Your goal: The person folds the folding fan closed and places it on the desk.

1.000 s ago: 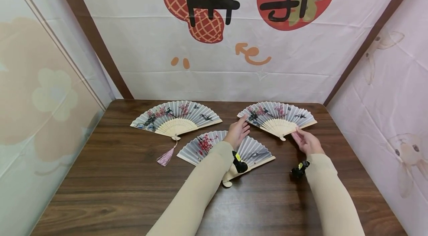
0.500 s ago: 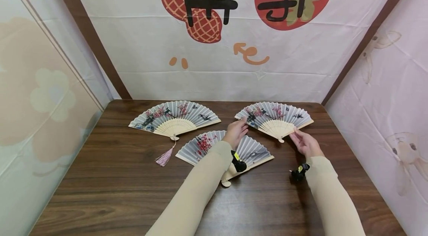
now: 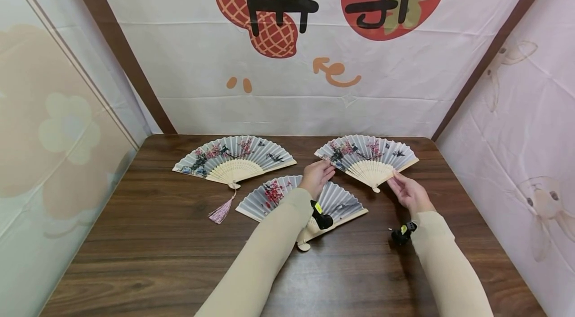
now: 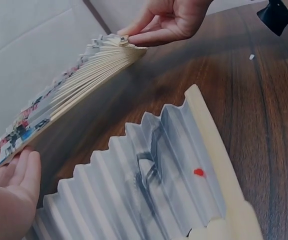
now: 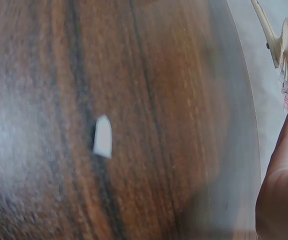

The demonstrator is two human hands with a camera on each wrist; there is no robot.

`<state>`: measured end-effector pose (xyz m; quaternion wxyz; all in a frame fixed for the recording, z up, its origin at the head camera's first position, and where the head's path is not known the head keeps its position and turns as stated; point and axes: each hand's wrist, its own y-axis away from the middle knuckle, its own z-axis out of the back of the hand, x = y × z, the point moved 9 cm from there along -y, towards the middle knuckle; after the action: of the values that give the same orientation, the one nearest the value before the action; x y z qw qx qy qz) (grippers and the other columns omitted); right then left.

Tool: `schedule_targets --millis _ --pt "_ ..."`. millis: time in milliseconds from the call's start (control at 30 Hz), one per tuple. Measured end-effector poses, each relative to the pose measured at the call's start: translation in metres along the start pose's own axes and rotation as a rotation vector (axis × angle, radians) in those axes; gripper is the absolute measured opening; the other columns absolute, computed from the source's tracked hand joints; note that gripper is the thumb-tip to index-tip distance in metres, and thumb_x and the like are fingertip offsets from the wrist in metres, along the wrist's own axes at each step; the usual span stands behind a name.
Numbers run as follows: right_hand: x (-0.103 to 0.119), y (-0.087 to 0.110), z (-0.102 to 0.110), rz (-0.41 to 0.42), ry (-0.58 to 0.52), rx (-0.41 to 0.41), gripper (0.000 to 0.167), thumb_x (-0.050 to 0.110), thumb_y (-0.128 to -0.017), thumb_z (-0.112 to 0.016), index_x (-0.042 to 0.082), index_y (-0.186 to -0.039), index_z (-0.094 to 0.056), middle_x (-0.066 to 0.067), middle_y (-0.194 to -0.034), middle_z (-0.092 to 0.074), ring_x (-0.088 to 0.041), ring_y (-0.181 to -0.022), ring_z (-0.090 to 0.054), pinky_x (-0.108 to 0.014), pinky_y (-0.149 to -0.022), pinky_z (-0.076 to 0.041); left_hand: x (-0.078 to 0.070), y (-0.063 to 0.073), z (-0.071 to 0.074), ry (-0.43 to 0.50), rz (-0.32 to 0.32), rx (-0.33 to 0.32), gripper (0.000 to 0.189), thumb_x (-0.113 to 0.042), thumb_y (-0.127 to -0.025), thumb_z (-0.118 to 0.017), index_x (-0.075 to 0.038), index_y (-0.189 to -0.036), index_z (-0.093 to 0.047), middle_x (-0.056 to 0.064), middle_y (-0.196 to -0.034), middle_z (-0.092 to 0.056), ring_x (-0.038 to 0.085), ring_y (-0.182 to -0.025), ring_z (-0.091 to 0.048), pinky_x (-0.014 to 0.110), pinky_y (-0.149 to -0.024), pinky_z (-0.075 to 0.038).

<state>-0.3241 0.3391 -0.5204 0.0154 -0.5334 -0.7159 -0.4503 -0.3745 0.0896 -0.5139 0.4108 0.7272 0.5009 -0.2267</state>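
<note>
In the head view, a spread folding fan with pink blossoms and dark branches on grey-white cloth is held at both sides at the back right. My left hand pinches its left end between thumb and fingers. At the other side my right hand pinches the pale outer rib near the pivot. The left wrist view shows this fan tilted, with shadow on the table under it. A second spread fan, with red blossoms, lies below, partly hidden by my left forearm.
A third spread fan with a pink tassel lies at the back left of the brown wooden table. A small white scrap lies on the tabletop. Printed cloth walls stand behind and at both sides.
The held fan has shifted slightly left, its right end drawn in and its pivot a little nearer. Both hands keep their hold. The other two fans stay where they lie.
</note>
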Motion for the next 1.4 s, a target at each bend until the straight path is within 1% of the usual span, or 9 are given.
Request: schedule_targets --millis 333,500,633,767,1000,1233,1400 --pt "0.001 0.004 -0.004 0.025 0.032 0.008 0.035 0.006 -0.100 -0.052 0.003 -0.071 -0.071 -0.009 -0.071 -0.073 -0.015 -0.067 -0.071 -0.024 -0.070 -0.063 0.002 -0.001 0.001 0.084 -0.012 -0.075 0.043 0.000 -0.101 -0.049 0.012 -0.142 -0.042 0.032 -0.143 -0.047 0.040 -0.135 -0.048 0.039 -0.112 -0.048" --pt "0.001 0.006 -0.007 0.035 0.044 0.012 0.033 0.006 -0.099 -0.053 0.004 -0.072 -0.072 -0.008 -0.072 -0.074 -0.015 -0.068 -0.072 -0.024 -0.072 -0.063 0.000 -0.001 0.001 0.112 -0.025 -0.084 0.042 0.001 -0.101 -0.050 0.012 -0.141 -0.043 0.032 -0.142 -0.048 0.040 -0.134 -0.049 0.039 -0.111 -0.049" --pt "-0.001 0.008 -0.013 0.048 0.045 0.040 0.034 0.005 -0.100 -0.052 0.004 -0.073 -0.073 -0.008 -0.073 -0.074 -0.015 -0.069 -0.072 -0.025 -0.072 -0.063 -0.003 -0.002 0.003 0.115 -0.047 -0.095 0.042 0.001 -0.101 -0.051 0.011 -0.141 -0.044 0.032 -0.142 -0.049 0.040 -0.134 -0.050 0.040 -0.110 -0.050" --pt "-0.002 0.009 -0.019 0.076 0.068 0.066 0.034 0.004 -0.100 -0.052 0.005 -0.074 -0.074 -0.008 -0.074 -0.074 -0.015 -0.071 -0.072 -0.025 -0.072 -0.063 -0.006 -0.002 0.006 0.111 -0.073 -0.108 0.039 0.002 -0.100 -0.052 0.012 -0.138 -0.048 0.032 -0.139 -0.052 0.041 -0.132 -0.052 0.041 -0.108 -0.051" --pt "-0.001 0.010 -0.026 0.132 0.088 0.076 0.036 0.004 -0.101 -0.050 0.007 -0.075 -0.073 -0.004 -0.074 -0.075 -0.012 -0.072 -0.072 -0.023 -0.072 -0.063 -0.013 -0.007 0.008 0.133 -0.117 -0.130 0.034 0.002 -0.098 -0.054 0.013 -0.130 -0.054 0.032 -0.133 -0.057 0.040 -0.125 -0.058 0.044 -0.105 -0.053" --pt "0.001 0.013 -0.034 0.195 0.106 0.107 0.034 0.005 -0.101 -0.050 0.009 -0.077 -0.073 -0.002 -0.077 -0.075 -0.010 -0.074 -0.072 -0.022 -0.073 -0.063 -0.018 -0.008 0.007 0.152 -0.124 -0.119 0.037 0.000 -0.099 -0.054 0.012 -0.134 -0.052 0.030 -0.136 -0.055 0.039 -0.129 -0.055 0.043 -0.106 -0.052" --pt "0.002 0.016 -0.040 0.220 0.113 0.119 0.032 0.005 -0.101 -0.050 0.008 -0.078 -0.073 -0.002 -0.078 -0.075 -0.010 -0.074 -0.072 -0.022 -0.074 -0.063 -0.023 -0.007 0.007 0.165 -0.128 -0.122 0.038 -0.001 -0.099 -0.055 0.012 -0.134 -0.052 0.031 -0.137 -0.055 0.040 -0.129 -0.055 0.043 -0.106 -0.052"
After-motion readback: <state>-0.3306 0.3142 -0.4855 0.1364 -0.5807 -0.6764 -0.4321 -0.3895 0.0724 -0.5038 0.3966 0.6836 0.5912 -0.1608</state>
